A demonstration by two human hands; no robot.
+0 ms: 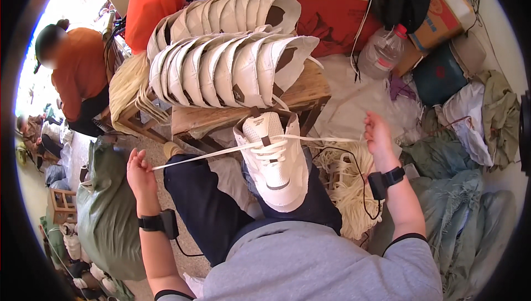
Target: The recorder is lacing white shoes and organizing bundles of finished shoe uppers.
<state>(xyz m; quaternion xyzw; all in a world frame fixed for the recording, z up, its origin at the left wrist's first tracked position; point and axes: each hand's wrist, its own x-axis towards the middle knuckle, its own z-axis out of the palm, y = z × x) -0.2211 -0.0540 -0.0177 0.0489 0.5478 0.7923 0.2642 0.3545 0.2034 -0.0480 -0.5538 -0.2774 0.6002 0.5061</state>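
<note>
A cream-white shoe upper [287, 187] rests on my thigh, its toe toward me and its tongue pointing at the bench. A flat cream shoelace [213, 153] runs through its lower eyelets, and both ends stretch out sideways. Out to the left, my left hand [141, 175] is closed on one end of the lace, which is pulled taut. On the other side, my right hand [378, 134] is raised with curled fingers around the other end. The upper eyelets near the tongue look unlaced.
Two nested rows of white shoe uppers [221, 71] lie on a wooden bench [199, 117]. Bundles of cream laces [354, 190] hang right of my leg. A green sack [108, 212] stands left, a plastic bottle [383, 52] at back right. Another person [83, 82] sits far left.
</note>
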